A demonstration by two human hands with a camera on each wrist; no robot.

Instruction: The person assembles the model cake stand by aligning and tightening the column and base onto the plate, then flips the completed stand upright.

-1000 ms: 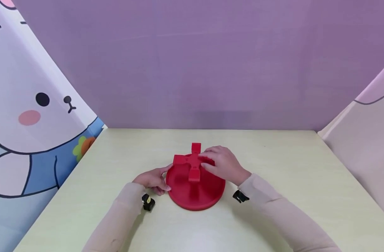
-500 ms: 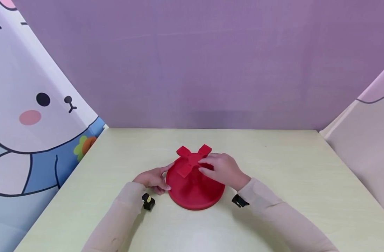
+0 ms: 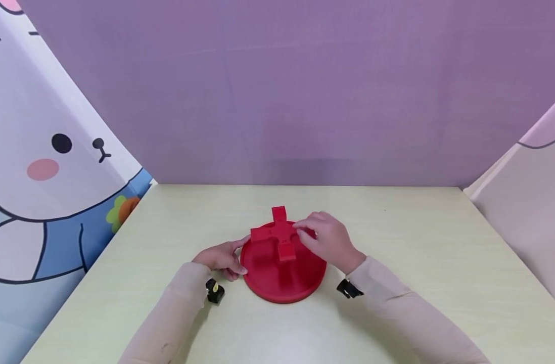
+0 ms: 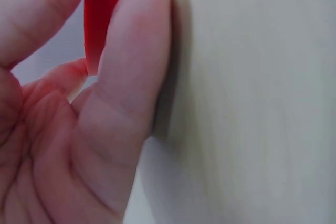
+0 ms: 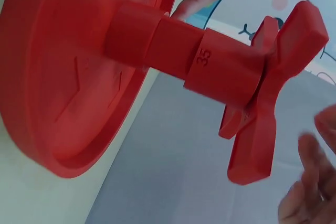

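A red round base (image 3: 282, 290) with a raised rim lies on the table, a stepped post (image 5: 174, 47) standing up from its middle. On the post sits a red four-armed knob (image 3: 281, 232); its collar bears the number 35. My left hand (image 3: 219, 260) holds the left rim of the base, thumb toward me and index finger farther back. In the left wrist view the thumb (image 4: 134, 51) lies against the red edge. My right hand (image 3: 328, 237) is at the knob's right side, fingers bent; in the right wrist view its blurred fingers (image 5: 315, 177) stand just off the arms.
The pale table (image 3: 204, 212) runs back to a purple cloth wall (image 3: 295, 101). At the left hangs a cloth with a cartoon animal (image 3: 45, 192). Black wrist-worn devices (image 3: 215, 291) sit at both sleeves, low over the table.
The four-armed knob has turned, passing through a diagonal pose to nearly square again. My right hand shifted slightly and its fingers drew back from the arms. My left hand stays on the rim.
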